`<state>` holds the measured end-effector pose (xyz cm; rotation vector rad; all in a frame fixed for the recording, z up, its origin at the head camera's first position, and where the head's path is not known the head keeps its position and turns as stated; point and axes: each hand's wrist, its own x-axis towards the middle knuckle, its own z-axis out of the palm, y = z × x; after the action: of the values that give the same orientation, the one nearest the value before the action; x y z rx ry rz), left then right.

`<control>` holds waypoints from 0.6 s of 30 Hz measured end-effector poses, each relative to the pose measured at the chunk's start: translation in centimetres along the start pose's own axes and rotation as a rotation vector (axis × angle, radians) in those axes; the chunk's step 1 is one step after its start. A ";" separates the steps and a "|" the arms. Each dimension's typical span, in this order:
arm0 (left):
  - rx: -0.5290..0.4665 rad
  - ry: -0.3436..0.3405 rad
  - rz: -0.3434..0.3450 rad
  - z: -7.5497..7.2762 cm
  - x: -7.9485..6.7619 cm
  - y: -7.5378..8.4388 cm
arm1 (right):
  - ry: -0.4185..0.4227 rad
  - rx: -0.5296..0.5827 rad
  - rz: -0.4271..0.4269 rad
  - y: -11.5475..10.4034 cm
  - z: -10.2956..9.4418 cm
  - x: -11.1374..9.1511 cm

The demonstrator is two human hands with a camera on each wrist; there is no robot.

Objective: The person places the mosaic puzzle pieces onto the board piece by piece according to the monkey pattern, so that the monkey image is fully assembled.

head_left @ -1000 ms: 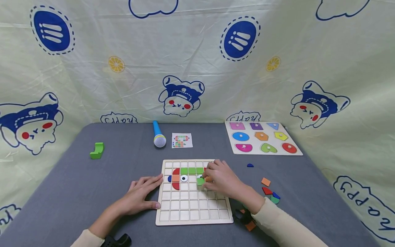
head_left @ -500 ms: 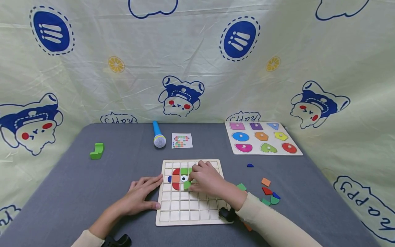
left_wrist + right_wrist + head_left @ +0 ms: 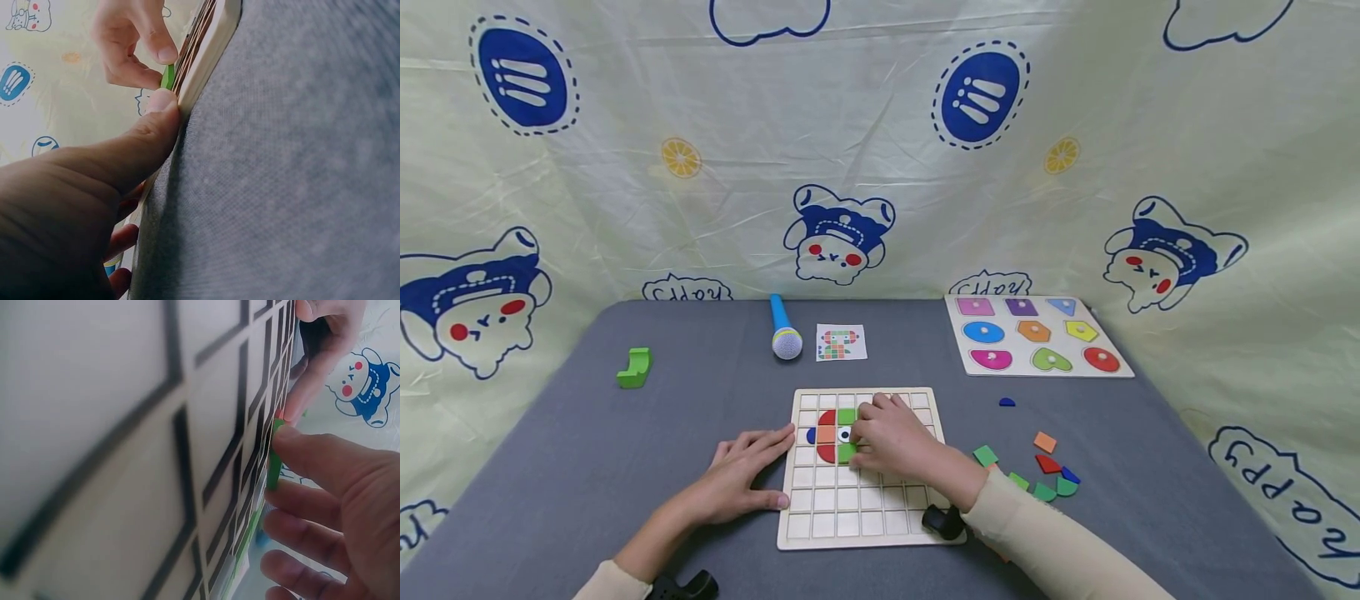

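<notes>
A green square tile (image 3: pixel 846 453) is pinched between the thumb and fingers of my right hand (image 3: pixel 895 442), low over the wooden grid board (image 3: pixel 827 504). In the right wrist view the same green tile (image 3: pixel 275 456) stands on edge against the grid. Beside it in the head view are a white eye tile (image 3: pixel 843 434), an orange square (image 3: pixel 825 434), red curved pieces (image 3: pixel 826 417) and a blue half-round piece (image 3: pixel 811 436). Another green tile (image 3: pixel 847 414) sits above the eye. My left hand (image 3: pixel 737 471) rests with extended fingers along the board's left edge. The right hand hides more tiles.
Loose coloured pieces, including a green square (image 3: pixel 985 456) and an orange square (image 3: pixel 1045 442), lie right of the board. Farther back are a pattern card (image 3: pixel 841 342), a toy microphone (image 3: pixel 786 337), a shape puzzle (image 3: pixel 1037 333) and a green block (image 3: pixel 636 368).
My right hand has carried the green tile leftward across the board, from the right-hand eye area to just below the left eye tile. My left hand has stayed at the board's edge.
</notes>
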<state>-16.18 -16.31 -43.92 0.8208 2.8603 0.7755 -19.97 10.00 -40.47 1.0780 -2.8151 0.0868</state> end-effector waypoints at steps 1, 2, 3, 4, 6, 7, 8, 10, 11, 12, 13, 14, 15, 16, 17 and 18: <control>-0.002 -0.001 -0.001 0.0 0.0 0.0 | -0.001 0.001 0.001 -0.1 0.0 0.1; -0.004 -0.002 -0.003 0.0 0.0 0.0 | -0.002 0.004 0.002 -0.1 0.0 0.1; -0.007 -0.003 -0.005 0.0 0.0 0.0 | -0.005 0.006 0.003 -0.2 0.0 0.2; -0.008 -0.004 -0.005 0.0 0.0 0.0 | -0.006 0.006 0.004 -0.2 0.0 0.2; -0.009 -0.001 -0.001 0.0 0.0 0.0 | -0.013 0.000 0.011 -0.3 0.1 0.2; -0.010 0.001 0.001 0.0 0.0 0.0 | -0.016 -0.004 0.014 -0.3 0.1 0.2; -0.011 0.003 0.003 0.0 0.0 0.0 | -0.017 -0.007 0.016 -0.3 0.1 0.2; -0.011 0.007 0.006 0.1 0.0 -0.1 | -0.018 -0.013 0.019 -0.3 0.1 0.2; -0.010 0.008 0.007 0.1 0.0 -0.1 | -0.019 -0.015 0.020 -0.3 0.1 0.2; -0.011 0.009 0.007 0.1 0.0 -0.1 | -0.019 -0.016 0.021 -0.3 0.1 0.2; -0.011 0.010 0.006 0.1 0.0 -0.1 | -0.020 -0.017 0.022 -0.3 0.1 0.2; -0.013 0.010 0.007 0.1 0.0 -0.1 | -0.020 -0.019 0.022 -0.3 0.1 0.2; -0.015 0.010 0.007 0.1 0.0 -0.1 | -0.021 -0.021 0.022 -0.3 0.1 0.2; -0.016 0.010 0.007 0.1 0.0 -0.1 | -0.022 -0.024 0.023 -0.3 0.1 0.2; -0.013 0.010 0.009 0.1 -0.1 -0.1 | -0.022 -0.027 0.022 -0.3 0.1 0.2; -0.011 0.012 0.013 0.2 -0.1 -0.1 | -0.023 -0.030 0.023 -0.3 0.1 0.2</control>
<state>-16.13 -16.35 -44.11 0.8364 2.8611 0.7995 -19.88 9.63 -40.50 1.0477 -2.8400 0.0349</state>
